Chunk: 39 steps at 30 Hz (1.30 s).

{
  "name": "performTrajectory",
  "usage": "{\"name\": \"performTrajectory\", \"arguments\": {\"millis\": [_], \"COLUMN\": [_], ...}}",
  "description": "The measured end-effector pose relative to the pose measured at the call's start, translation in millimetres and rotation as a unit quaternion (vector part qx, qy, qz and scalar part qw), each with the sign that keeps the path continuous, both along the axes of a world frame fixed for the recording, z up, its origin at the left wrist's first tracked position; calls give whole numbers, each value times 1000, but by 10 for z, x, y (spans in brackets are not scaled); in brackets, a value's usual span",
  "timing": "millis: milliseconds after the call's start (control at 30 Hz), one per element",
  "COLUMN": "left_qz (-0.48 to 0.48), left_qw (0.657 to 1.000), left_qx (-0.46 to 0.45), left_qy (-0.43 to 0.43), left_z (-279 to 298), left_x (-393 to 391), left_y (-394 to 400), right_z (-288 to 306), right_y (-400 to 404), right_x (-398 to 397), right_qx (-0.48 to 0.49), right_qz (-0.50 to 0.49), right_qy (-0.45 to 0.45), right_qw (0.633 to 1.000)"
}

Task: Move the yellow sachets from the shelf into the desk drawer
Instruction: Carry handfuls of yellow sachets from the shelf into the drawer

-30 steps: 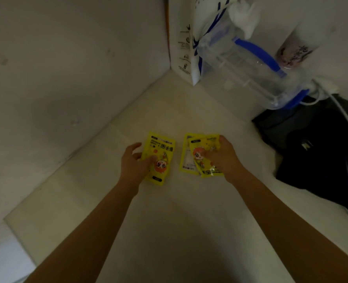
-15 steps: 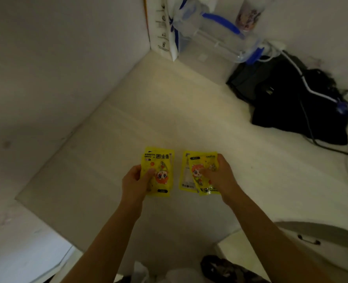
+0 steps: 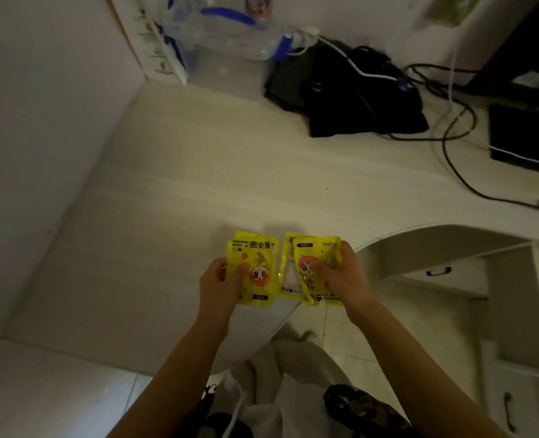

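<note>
left hand [image 3: 219, 287] pinching yellow sachets [image 3: 254, 270], right hand [image 3: 344, 279] gripping more

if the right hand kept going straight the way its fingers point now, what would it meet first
The right hand, gripping yellow sachets, points toward the left hand. Going straight on, it would most likely first meet the yellow sachets in the left hand, just across a narrow gap, though depth between them is unclear.

left hand [image 3: 219, 287] fingers curled, gripping; right hand [image 3: 344, 279] likewise
</note>
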State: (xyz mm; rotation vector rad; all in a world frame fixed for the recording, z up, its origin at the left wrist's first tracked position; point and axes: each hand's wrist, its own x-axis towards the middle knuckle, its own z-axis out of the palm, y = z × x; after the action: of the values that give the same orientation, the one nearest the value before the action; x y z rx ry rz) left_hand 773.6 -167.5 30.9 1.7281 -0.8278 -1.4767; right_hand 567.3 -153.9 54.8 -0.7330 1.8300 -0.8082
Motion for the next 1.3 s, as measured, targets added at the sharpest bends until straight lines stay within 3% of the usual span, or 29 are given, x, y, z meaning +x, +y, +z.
{"name": "performTrajectory", "arguments": {"millis": [233,500,733,933,1300], "left_qz": [-88,-201,-205,-209,-291], "left_qw": [995,979,978,975,954], "left_qx": [-31,-37,39,51,66], "left_qy": [-21,-23,20,46,22], "left_z": [127,82,-84,-165,-184], "left_x": [-642,-1852,-3075,-3984,-5113], "left_y": [231,820,1647,2138,2382], "right_z": [92,51,-2,-61,71], "right_y": [629,1673,2711,3375,3731], "right_x": [-512,-1615,-2715,-3448,-4458], "right_qx": [4,14,12,25,33], "right_qz": [-59,-183,-250,-304,-356], "right_qy": [-7,-20,-11,-6,12], "right_qw": [998,983,968,952,934]}}
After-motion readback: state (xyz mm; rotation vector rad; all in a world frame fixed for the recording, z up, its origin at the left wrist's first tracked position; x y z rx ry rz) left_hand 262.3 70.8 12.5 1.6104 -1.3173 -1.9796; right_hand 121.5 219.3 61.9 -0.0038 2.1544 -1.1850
